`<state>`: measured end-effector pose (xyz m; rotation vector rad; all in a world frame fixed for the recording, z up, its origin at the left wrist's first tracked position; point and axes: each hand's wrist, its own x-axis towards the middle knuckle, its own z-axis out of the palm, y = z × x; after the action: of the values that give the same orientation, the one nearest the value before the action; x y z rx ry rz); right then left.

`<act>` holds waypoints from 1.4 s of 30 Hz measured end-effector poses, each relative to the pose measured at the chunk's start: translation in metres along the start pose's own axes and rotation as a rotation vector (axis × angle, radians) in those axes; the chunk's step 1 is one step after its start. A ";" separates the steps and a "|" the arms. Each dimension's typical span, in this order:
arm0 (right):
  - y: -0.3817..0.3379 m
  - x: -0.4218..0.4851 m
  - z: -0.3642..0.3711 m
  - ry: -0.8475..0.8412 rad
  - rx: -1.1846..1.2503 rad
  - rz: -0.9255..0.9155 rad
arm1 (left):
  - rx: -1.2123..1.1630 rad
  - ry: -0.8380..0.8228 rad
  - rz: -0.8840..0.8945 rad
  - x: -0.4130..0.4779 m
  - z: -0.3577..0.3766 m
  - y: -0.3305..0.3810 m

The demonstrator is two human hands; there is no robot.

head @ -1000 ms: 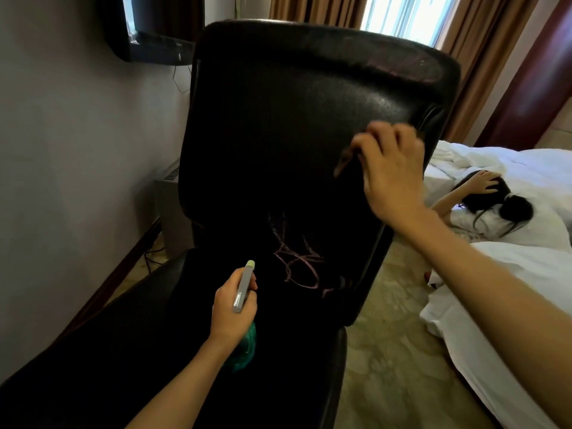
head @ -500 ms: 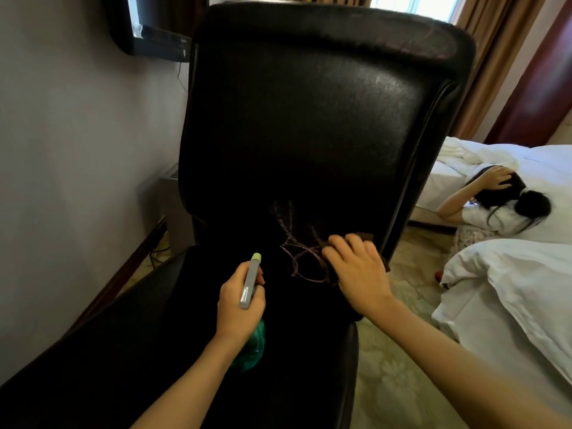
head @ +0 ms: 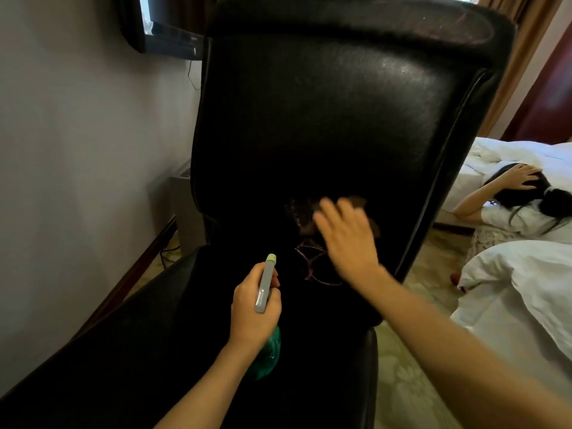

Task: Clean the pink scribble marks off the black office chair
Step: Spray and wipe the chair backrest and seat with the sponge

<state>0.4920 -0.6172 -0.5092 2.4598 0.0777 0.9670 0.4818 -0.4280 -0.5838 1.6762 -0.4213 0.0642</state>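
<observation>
The right hand (head: pixel 346 243) presses a brown cloth (head: pixel 359 200) on the back of the black chair (head: pixel 325 103) with flat, straight fingers. The pink scribble marks (head: pixel 309 258) sit low there, just left of that hand. Nearer, the left hand (head: pixel 253 314) grips a spray bottle (head: pixel 266 284).

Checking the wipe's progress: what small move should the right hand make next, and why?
Probably slide the right hand and the cloth under it down and a little left. Pink scribble shows on the chair just below and left of the hand, not covered by the cloth. The left hand holds the spray bottle off to the left.
</observation>
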 end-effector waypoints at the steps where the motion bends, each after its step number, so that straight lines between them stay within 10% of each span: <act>1: -0.009 -0.024 0.015 -0.033 0.012 -0.064 | -0.001 0.009 0.005 0.001 0.000 -0.001; 5: -0.022 -0.078 0.036 -0.201 0.005 -0.185 | 0.031 -0.004 0.019 0.000 0.000 -0.002; 17: 0.038 0.125 -0.065 0.182 0.086 0.327 | 0.006 -0.053 -0.027 -0.001 -0.003 -0.002; 28: -0.048 0.005 0.033 -0.186 -0.053 -0.113 | 0.088 0.007 0.012 0.003 0.000 -0.003; 39: -0.017 0.091 -0.037 0.201 0.228 0.058 | 0.069 -0.012 -0.007 0.005 0.001 -0.004; 42: -0.021 0.125 -0.041 0.072 0.214 0.090 | 0.081 0.002 -0.005 0.005 0.003 -0.005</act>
<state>0.5612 -0.5534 -0.4150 2.6418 0.0996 1.1390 0.4877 -0.4320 -0.5872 1.7570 -0.4178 0.0807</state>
